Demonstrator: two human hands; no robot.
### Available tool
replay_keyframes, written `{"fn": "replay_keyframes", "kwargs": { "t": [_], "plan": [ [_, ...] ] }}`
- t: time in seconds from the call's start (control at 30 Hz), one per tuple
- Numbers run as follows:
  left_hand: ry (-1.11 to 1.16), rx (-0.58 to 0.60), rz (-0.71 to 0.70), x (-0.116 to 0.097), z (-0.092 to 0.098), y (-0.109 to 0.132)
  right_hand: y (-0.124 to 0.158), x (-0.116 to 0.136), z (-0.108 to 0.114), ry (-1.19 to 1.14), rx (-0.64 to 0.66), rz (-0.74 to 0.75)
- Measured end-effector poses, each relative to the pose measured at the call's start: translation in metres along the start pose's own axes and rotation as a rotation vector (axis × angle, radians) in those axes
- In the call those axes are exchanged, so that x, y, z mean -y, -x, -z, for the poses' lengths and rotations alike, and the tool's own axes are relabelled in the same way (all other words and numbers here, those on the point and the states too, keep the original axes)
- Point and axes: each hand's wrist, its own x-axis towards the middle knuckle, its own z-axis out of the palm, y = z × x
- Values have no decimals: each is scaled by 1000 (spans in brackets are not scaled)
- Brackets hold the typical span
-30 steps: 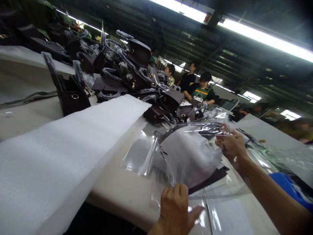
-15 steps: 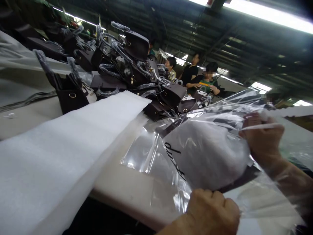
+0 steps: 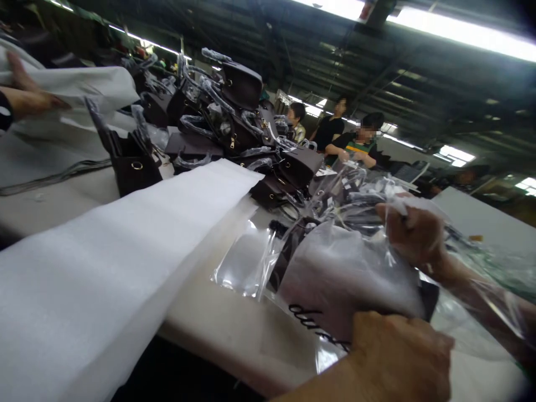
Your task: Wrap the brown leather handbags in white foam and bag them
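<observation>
A dark handbag (image 3: 429,298) with a whitish cover (image 3: 355,262) over its body lies tilted inside a clear plastic bag (image 3: 245,262). Black script lettering (image 3: 314,321) shows across the near side. My left hand (image 3: 400,346) is closed at the near edge, gripping the plastic bag; its fingertips are hidden. On the far right, my right hand (image 3: 419,231) is closed on bunched film by the handbag's top. Film lies over my right forearm, and whether the fingers also hold a handle I cannot tell.
A stack of white foam sheets (image 3: 146,245) lies along the table (image 3: 218,324) to the left. Behind it rises a pile of dark handbags (image 3: 234,123) with wrapped handles. A co-worker's hand (image 3: 29,92) touches pale sheeting (image 3: 96,89) at far left. Several people sit or stand beyond.
My right hand has moved left and slightly down, bunching the film that was stretched out. My left hand has shifted right. A co-worker's hand has appeared at far left, lifting pale sheeting.
</observation>
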Motion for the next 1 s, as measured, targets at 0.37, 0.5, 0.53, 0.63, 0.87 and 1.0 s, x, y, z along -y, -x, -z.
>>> {"fn": "replay_keyframes", "kwargs": {
  "t": [0.37, 0.5, 0.53, 0.63, 0.87, 1.0],
  "plan": [
    [91, -30, 482, 124, 81, -55, 12, -18, 14, -117, 581, 187],
    [186, -17, 441, 126, 63, -57, 35, -30, 85, -304, 503, 80],
    [203, -41, 443, 125, 63, -54, 46, -35, 101, -289, 543, 104],
    [263, -68, 445, 123, 66, -49, 77, -44, 128, -51, 787, 191],
    [330, -122, 489, 123, 64, -58, 102, -36, 144, 48, 812, 253],
    [419, -229, 524, 135, 59, -58, 107, -44, 146, 157, 572, 278]
  ]
}}
